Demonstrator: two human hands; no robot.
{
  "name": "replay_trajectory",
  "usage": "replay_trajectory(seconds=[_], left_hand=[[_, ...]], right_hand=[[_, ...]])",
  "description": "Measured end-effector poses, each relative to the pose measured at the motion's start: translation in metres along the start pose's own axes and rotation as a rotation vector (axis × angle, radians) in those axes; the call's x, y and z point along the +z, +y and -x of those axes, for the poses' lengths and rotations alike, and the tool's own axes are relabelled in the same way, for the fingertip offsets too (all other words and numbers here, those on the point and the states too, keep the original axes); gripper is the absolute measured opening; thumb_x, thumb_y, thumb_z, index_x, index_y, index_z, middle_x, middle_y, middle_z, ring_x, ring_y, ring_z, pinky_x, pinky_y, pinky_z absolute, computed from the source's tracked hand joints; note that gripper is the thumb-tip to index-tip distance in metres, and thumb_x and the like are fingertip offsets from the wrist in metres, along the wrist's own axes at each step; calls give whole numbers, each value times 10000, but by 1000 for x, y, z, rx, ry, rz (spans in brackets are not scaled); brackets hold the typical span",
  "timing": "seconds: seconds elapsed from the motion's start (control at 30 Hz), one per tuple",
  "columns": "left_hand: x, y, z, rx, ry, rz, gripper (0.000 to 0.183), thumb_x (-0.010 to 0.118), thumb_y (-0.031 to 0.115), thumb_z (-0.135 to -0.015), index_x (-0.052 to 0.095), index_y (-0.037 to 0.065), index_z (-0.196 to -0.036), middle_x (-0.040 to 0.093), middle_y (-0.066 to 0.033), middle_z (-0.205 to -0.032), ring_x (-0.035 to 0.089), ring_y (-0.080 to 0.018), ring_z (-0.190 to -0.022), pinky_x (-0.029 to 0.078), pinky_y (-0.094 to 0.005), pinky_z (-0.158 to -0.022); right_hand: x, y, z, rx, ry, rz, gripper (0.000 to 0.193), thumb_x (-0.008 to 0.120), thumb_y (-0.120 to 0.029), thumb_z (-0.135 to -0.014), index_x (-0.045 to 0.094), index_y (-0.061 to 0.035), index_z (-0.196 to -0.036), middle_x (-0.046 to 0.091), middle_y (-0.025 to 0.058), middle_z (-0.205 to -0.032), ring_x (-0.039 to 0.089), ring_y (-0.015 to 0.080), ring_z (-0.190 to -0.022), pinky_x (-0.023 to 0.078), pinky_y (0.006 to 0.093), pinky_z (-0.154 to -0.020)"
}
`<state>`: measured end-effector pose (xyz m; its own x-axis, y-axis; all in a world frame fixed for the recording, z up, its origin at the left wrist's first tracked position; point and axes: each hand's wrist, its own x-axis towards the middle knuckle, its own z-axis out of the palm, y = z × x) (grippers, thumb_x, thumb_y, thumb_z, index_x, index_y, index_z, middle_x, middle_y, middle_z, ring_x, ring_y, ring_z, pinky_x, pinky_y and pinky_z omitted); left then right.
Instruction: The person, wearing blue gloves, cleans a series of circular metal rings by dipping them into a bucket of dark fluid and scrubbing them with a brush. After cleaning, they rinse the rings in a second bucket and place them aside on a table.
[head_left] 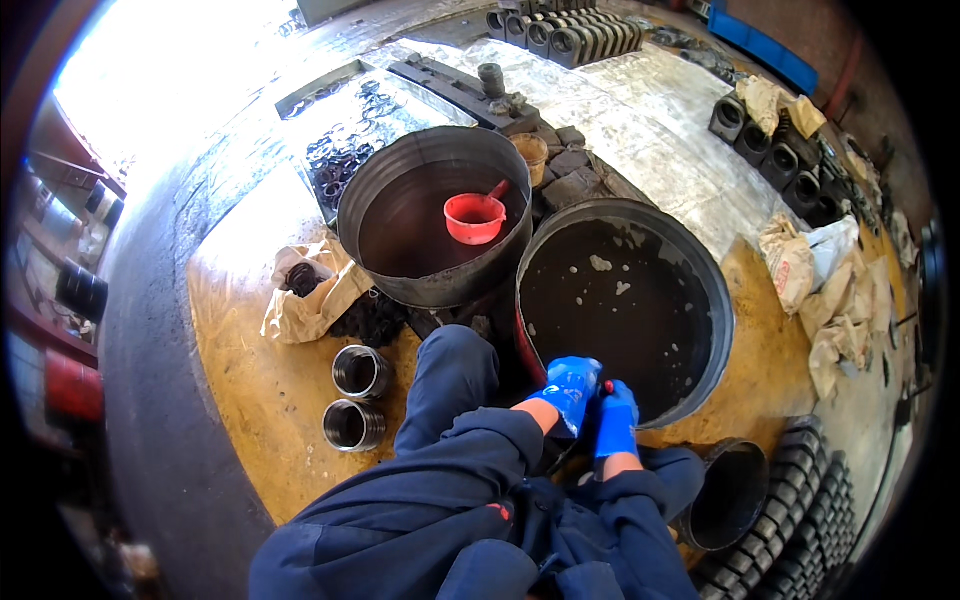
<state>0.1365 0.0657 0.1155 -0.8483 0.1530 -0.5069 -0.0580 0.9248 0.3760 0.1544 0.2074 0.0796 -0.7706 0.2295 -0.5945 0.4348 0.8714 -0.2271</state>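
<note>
My left hand [570, 390], in a blue glove, is closed at the near rim of the right-hand drum [722, 330]; whatever it grips is hidden. Right beside it, my right hand [618, 415], also blue-gloved, is curled closed, with a small red end of a thing [608, 386] showing at its top. Dark liquid [610, 300] with pale floating patches fills much of this drum. In the left-hand drum [355, 220], a red plastic dipper [474, 218] with a handle rests in brown liquid.
Two metal rings [357, 425] stand left of my knee, near an open paper bag [310, 300]. A tray of dark rings [345, 150] lies beyond. Stacked dark metal parts [775, 520] and a dark cylinder [730, 495] are at near right. Paper bags [840, 290] lie farther right.
</note>
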Motion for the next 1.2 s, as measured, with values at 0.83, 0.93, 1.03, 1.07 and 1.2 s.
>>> replay_trajectory(seconds=[0.83,0.93,1.03,1.07,1.2], left_hand=[[-1,-1,4,-8,12,37,350,730,233,-947,748,195,-1294,767,-108,-1264,732,-342,-1173,604,-475,-966],[-2,2,1,-3,-3,10,357,736,242,-944,747,194,-1297,766,-109,-1267,732,-344,-1173,603,-474,-966],[-1,-1,1,-7,18,26,362,738,245,-941,747,195,-1299,765,-109,-1269,732,-343,-1172,604,-473,-965],[0,-3,1,-12,17,25,362,738,245,-941,747,195,-1299,765,-109,-1269,732,-343,-1172,604,-473,-965],[-1,-1,1,-7,10,26,347,733,239,-945,749,199,-1289,767,-105,-1264,733,-338,-1173,604,-470,-964]], right_hand=[[-7,-9,12,9,16,21,400,685,-386,-981,709,-159,-1309,685,183,-1404,645,418,-1311,531,488,-1091],[-4,-4,6,0,51,-6,421,696,-420,-971,729,-145,-1289,699,186,-1373,647,425,-1298,527,485,-1086],[-2,-5,4,5,60,-19,448,708,-459,-956,749,-132,-1259,711,189,-1344,652,431,-1280,526,484,-1078],[-2,-8,5,7,53,-16,451,709,-468,-952,753,-130,-1247,712,189,-1341,655,432,-1274,528,485,-1074],[-1,-4,4,-1,54,-36,442,714,-448,-957,747,-133,-1264,707,185,-1357,649,424,-1288,524,483,-1085]])
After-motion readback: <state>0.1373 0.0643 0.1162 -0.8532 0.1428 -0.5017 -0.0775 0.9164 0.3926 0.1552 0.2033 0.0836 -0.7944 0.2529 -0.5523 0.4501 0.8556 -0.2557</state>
